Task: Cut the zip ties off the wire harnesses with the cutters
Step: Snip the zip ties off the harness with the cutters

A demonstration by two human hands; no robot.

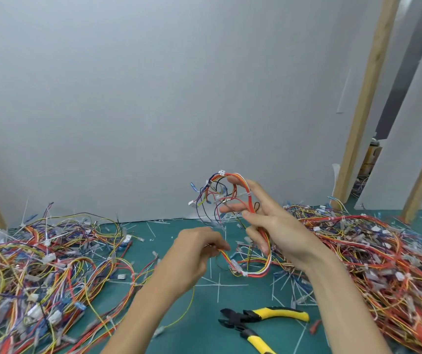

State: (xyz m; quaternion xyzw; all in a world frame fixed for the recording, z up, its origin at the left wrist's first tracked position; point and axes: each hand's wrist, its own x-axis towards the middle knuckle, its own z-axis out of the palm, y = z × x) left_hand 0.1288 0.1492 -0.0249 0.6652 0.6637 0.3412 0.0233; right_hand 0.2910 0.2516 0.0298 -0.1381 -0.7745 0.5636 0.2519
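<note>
I hold one wire harness point(238, 190) up above the green mat, a loop of red, orange, yellow and dark wires with small white connectors. My right hand point(276, 226) grips its thick red-orange bundle, thumb and fingers curled round it, index finger stretched toward the top of the loop. My left hand point(194, 254) pinches the lower wire ends at the fingertips. A white zip tie point(248, 194) wraps the bundle beside my right index finger. The cutters point(255, 321), yellow and black handled with jaws apart, lie on the mat below my hands, untouched.
A big heap of harnesses point(38, 272) fills the left of the green mat point(199, 328); a denser red heap point(383, 256) fills the right. Cut white zip tie pieces point(217, 284) litter the middle. A grey wall and wooden posts point(365, 98) stand behind.
</note>
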